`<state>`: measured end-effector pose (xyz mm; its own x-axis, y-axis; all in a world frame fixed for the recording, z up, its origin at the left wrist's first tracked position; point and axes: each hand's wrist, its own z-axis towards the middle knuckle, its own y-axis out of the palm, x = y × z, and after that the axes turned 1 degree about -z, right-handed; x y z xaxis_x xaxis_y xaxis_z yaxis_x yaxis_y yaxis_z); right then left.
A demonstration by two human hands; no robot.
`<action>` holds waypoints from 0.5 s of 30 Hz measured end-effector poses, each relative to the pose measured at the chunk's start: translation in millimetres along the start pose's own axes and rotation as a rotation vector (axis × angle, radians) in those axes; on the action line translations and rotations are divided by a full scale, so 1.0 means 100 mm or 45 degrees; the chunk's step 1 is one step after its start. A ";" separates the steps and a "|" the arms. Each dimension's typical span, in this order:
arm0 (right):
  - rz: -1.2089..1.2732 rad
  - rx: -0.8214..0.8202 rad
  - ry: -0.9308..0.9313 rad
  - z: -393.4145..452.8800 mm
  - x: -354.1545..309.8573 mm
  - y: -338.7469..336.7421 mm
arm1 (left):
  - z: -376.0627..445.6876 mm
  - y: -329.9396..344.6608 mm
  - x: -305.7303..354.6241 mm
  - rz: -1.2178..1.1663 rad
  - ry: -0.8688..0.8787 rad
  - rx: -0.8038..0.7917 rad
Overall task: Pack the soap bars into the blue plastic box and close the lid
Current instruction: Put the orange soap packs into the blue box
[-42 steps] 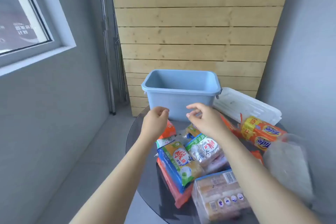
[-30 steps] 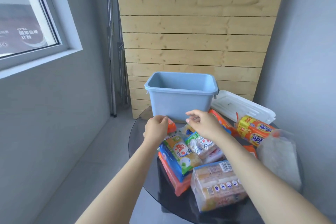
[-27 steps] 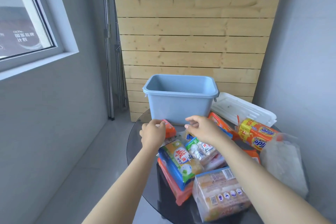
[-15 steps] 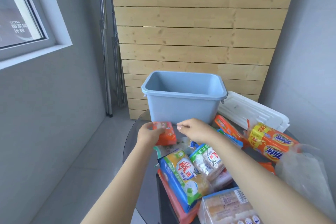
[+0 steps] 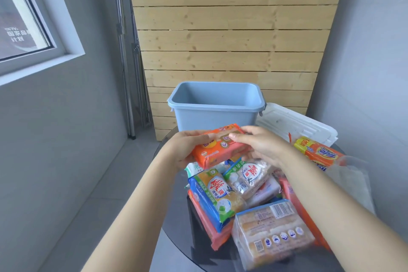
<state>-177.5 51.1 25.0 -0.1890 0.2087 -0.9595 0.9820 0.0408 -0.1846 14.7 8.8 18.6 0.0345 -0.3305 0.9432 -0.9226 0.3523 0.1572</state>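
- Head view: the left hand (image 5: 187, 150) grips the left end of an orange soap pack (image 5: 220, 147), thumb on its top face and the other fingers curled beneath it.
- The right hand (image 5: 262, 147) holds the right end of the same pack, fingertips pressed on its upper face; both hands keep it raised above the pile, tilted slightly, just in front of the box.
- The blue plastic box (image 5: 215, 115) stands open at the far edge of the round dark worktop (image 5: 176, 210), and no soap can be seen inside it from this angle.
- The white lid (image 5: 300, 127) lies to the right of the box, leaning beside it.
- Below the hands a pile of wrapped soap bars covers the worktop: a blue and green pack (image 5: 215, 196), a clear pack with white label (image 5: 248, 178) just right of it, and a pale four-bar pack (image 5: 270, 231) nearest the camera.
- A yellow and orange pack (image 5: 318, 153) lies at the right, near the lid, partly behind the right forearm.
- A wooden plank wall (image 5: 231, 40) stands behind the box.
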 end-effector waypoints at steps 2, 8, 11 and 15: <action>-0.030 -0.027 0.034 -0.14 0.03 -0.02 | 0.01 0.02 -0.04 -0.018 -0.002 0.025; -0.374 0.137 0.101 -0.52 0.13 0.10 | -0.01 0.09 -0.27 0.233 0.036 0.245; -0.617 0.134 0.155 -0.64 0.21 0.23 | -0.08 0.05 -0.35 0.370 0.078 0.228; -0.960 0.191 0.149 -0.71 0.32 0.36 | -0.12 0.02 -0.41 0.547 0.157 0.222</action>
<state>-148.5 128.5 3.2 -0.7967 0.2791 -0.5361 0.5760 0.0818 -0.8133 15.6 33.2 -16.2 -0.3285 -0.0770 0.9414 -0.9136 0.2788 -0.2960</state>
